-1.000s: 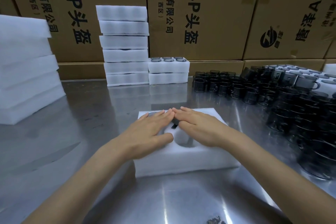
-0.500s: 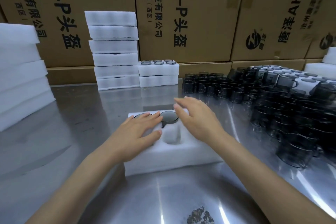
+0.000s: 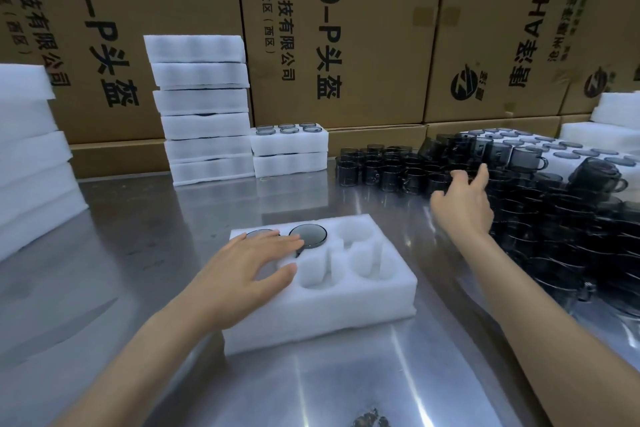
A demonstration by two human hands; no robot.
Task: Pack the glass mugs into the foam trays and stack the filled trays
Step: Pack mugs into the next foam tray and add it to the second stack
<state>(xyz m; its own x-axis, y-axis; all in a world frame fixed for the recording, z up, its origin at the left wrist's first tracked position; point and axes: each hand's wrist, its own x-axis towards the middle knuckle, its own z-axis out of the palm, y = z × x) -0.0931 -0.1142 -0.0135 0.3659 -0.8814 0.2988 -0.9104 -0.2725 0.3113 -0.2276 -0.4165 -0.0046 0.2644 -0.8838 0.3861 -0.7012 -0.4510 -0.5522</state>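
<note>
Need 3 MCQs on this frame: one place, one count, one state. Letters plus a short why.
1. Where is the right hand?
A. on the foam tray
B. out toward the loose glass mugs
C. on the tall tray stack

2. How many mugs sit in the near foam tray?
A. two
B. four
C. six

3. What state is the left hand in?
A. gripping a mug
B. clenched in a fist
C. open, resting flat on the tray

Answers:
1 B: it is extended at the loose glass mugs, off the tray.
2 A: two dark mug bases fill the far row; the other pockets in view are bare.
3 C: fingers lie straight across the foam.
</note>
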